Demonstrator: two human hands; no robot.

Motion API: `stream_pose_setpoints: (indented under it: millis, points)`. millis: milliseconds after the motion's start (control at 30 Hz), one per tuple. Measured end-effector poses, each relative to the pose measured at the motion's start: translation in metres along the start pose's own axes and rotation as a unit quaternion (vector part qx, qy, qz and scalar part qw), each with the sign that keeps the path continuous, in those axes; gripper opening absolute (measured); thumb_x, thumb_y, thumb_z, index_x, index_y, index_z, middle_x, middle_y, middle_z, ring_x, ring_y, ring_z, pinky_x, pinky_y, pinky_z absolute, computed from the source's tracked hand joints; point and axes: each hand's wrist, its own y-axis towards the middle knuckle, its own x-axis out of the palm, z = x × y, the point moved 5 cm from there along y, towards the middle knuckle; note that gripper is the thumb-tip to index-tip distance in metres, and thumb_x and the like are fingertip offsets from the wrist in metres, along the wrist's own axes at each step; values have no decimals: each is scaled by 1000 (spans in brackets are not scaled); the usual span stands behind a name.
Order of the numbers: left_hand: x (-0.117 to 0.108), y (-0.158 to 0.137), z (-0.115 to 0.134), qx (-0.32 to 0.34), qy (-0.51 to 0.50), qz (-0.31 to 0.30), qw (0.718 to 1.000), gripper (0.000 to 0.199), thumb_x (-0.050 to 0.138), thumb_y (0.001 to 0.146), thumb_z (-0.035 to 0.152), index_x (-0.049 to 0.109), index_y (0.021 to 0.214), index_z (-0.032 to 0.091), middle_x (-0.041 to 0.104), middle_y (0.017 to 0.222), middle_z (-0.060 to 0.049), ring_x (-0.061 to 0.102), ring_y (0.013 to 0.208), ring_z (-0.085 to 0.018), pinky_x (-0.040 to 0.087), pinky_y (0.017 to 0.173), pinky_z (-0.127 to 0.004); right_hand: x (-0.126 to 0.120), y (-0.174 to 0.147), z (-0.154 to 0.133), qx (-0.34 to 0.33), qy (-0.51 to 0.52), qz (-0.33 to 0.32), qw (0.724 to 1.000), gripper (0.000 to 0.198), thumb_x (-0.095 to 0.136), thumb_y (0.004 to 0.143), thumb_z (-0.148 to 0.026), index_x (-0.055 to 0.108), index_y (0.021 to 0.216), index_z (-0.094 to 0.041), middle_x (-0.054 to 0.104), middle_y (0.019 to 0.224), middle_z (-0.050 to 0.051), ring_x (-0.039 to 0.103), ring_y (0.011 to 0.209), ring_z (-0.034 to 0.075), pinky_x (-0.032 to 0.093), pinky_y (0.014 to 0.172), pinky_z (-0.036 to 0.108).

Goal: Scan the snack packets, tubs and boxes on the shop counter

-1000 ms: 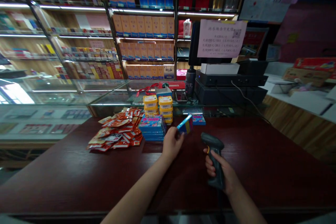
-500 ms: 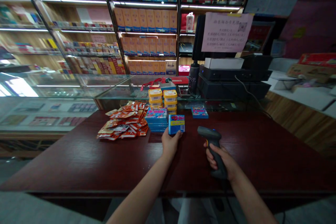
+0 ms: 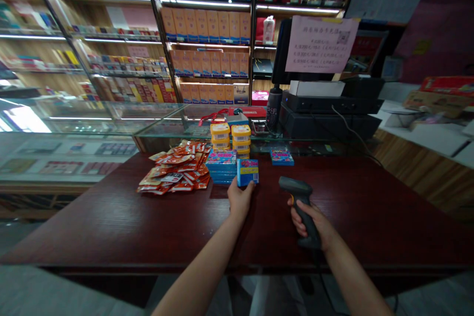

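Note:
Between its thumb and fingers, my left hand (image 3: 240, 198) grips a flat blue packet (image 3: 248, 173), tilted up so a yellow band and a barcode show. Just left of it stands a stack of similar blue packets (image 3: 222, 168). My right hand (image 3: 309, 222) is wrapped round the handle of a dark barcode scanner (image 3: 304, 207), whose head points left towards the packet. A gap separates scanner and packet. Another blue packet or small pile (image 3: 282, 157) lies flat farther back on the right.
Orange snack sachets (image 3: 177, 170) lie heaped on the dark wooden table (image 3: 122, 227), left of the stack. Yellow-lidded tubs (image 3: 241, 139) stand in two piles behind it. Beyond are a glass counter (image 3: 159, 131) and a monitor (image 3: 282, 54) with a paper sign. A cord trails below the scanner.
The packet in my left hand has turned slightly and shifted a little left. The scanner stays almost where it was. The whole view has shifted slightly.

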Motion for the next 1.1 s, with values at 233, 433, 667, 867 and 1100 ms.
stream_pose_setpoints:
  millis: [233,433,667,867,1100]
  points:
    - [1,-5,31,96,78,-10,992,27,69,71,37,66,86,14,70,79,-4,64,73,-17,50,71,-28,-5,4,3,1,25,23,999,33,71,76,-44,63,94,-18,50,53,-6,40,38,5,27,32,15]
    - [-16,13,103,249,180,55,950,20,60,81,36,63,86,17,63,79,-2,58,69,-13,46,62,-22,-4,3,5,-7,45,42,998,32,75,73,-42,64,91,-18,51,53,-6,39,38,3,25,33,14]
    - [-51,52,165,414,492,-37,765,25,49,88,27,63,109,25,60,95,-5,56,81,-15,44,70,-25,-11,5,9,5,58,44,997,31,75,73,-41,64,91,-18,52,53,-6,40,39,4,26,34,14]
    - [-68,59,143,396,599,-122,686,26,47,89,26,65,108,27,59,98,-7,53,90,-20,45,77,-30,-14,7,12,7,56,33,998,28,73,76,-39,63,93,-18,52,55,-6,41,40,4,28,34,14]
    - [-83,54,117,369,478,-106,790,27,62,83,35,68,106,25,55,115,-9,50,109,-25,44,95,-43,-14,6,13,11,52,28,998,28,72,77,-39,63,94,-19,52,55,-6,41,40,4,29,34,15]
